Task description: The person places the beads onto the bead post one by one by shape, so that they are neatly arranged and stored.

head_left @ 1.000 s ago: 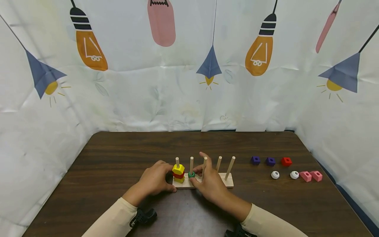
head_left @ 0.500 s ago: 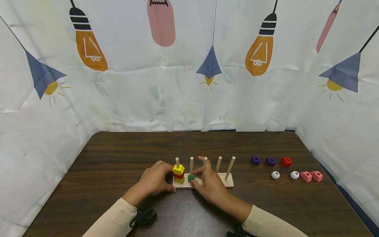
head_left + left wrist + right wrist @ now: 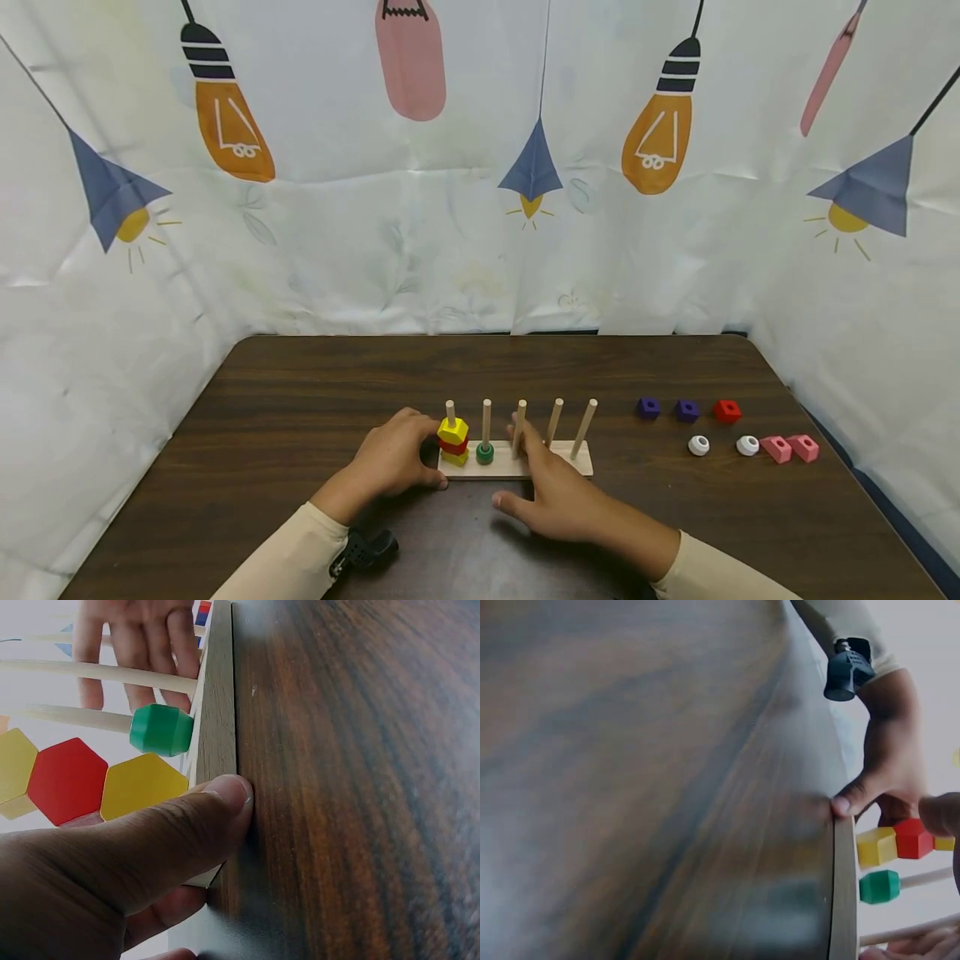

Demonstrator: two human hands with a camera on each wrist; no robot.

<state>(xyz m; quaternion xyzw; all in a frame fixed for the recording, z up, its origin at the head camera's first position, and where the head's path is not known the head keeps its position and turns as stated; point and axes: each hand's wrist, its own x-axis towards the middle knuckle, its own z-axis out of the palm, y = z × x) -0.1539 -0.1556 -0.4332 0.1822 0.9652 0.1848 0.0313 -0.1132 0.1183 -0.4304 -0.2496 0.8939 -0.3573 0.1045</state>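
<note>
My left hand (image 3: 397,452) holds the left end of the wooden peg board (image 3: 498,470), thumb against its front edge, as the left wrist view shows. On the leftmost peg are stacked a yellow hexagonal bead (image 3: 452,431), a red hexagonal bead (image 3: 453,447) and another yellow one at the bottom. A green bead (image 3: 161,729) sits at the base of the second peg. The other pegs carry nothing. My right hand (image 3: 558,492) is in front of the board's right half, fingers extended and thumb spread, holding nothing.
Right of the board lie purple cube beads (image 3: 686,410), a red cube bead (image 3: 727,411), white round beads (image 3: 698,446) and pink slanted beads (image 3: 802,447). A patterned white cloth (image 3: 450,250) hangs behind the dark wooden table (image 3: 337,367).
My right hand has let go of the green bead, which stays on the second peg, and has drawn back toward the right and front. The left hand has kept its place.
</note>
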